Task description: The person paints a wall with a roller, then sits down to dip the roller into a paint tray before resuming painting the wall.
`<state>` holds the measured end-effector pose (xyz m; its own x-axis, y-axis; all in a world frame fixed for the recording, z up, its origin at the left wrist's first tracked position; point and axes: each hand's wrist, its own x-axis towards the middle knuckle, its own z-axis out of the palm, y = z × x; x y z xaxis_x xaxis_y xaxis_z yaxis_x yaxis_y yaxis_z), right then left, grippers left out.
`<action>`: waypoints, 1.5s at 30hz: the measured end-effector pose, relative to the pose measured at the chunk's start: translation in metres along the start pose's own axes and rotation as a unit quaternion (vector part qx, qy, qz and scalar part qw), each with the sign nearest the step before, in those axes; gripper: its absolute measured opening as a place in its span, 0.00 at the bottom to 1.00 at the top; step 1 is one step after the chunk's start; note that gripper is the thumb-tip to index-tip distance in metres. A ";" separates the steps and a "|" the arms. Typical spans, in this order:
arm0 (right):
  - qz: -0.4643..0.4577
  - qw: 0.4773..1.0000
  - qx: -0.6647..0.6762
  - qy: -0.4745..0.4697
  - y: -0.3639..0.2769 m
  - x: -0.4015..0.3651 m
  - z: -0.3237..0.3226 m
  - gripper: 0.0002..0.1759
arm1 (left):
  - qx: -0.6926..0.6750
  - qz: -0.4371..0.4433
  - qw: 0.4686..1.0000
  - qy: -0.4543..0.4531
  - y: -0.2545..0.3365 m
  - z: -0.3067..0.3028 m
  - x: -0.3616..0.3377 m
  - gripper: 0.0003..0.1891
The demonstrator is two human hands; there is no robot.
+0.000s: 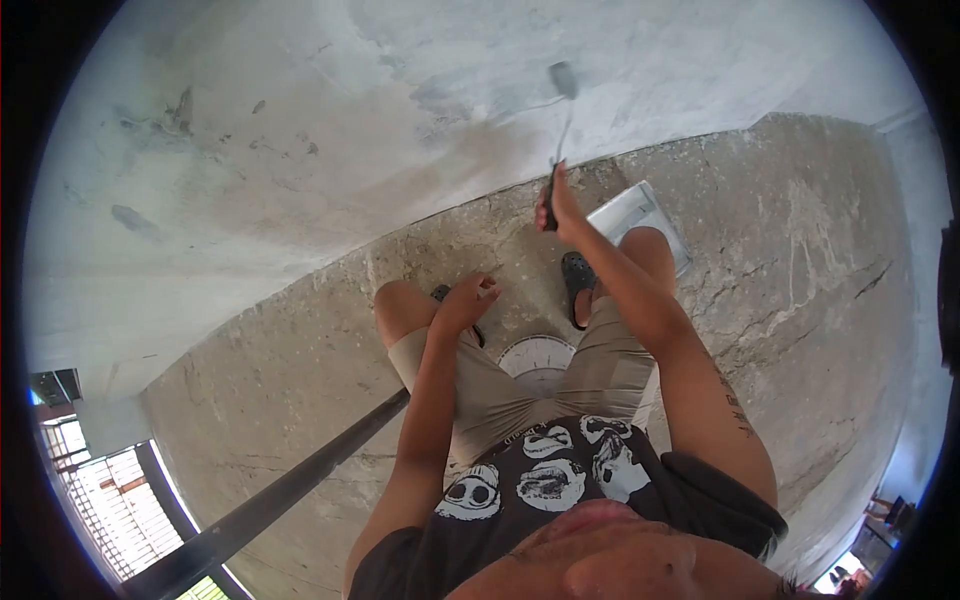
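Observation:
My right hand (563, 210) is wrapped around the dark handle of a small paint roller (563, 80). A thin wire frame runs up from the handle to the roller head, which overlaps the wall (400, 130), patchy with white and grey. My left hand (469, 301) hangs by my left knee, holding nothing, its fingers loosely bent and apart. Beyond my right knee a paint tray (632, 208), whitish inside, lies on the floor, partly hidden by my leg and forearm.
A round white object (537, 352) shows between my thighs. To the left, a dark pole (290, 490) slants across the rough concrete floor (800, 270). A barred window (120, 510) is at the lower left. The wall meets the floor just past my feet.

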<state>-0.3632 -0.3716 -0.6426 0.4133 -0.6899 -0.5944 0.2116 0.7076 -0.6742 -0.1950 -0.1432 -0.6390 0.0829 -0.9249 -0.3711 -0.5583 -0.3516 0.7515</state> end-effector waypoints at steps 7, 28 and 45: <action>0.079 0.991 -0.108 -0.028 0.017 -0.005 -0.012 0.45 | -0.010 0.008 1.000 0.008 0.003 0.005 0.001 0.21; 0.074 0.978 -0.193 -0.007 0.019 -0.017 -0.014 0.42 | 0.009 0.000 1.000 0.003 0.000 0.005 0.002 0.21; -0.063 0.921 -0.383 0.025 0.052 0.006 -0.013 0.38 | 0.009 -0.001 1.000 0.001 0.000 -0.002 -0.003 0.20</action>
<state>-0.3618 -0.3411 -0.6867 0.3826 -0.7792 -0.4965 -0.4404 0.3186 -0.8394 -0.1934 -0.1407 -0.6364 0.0864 -0.9244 -0.3715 -0.5731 -0.3511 0.7405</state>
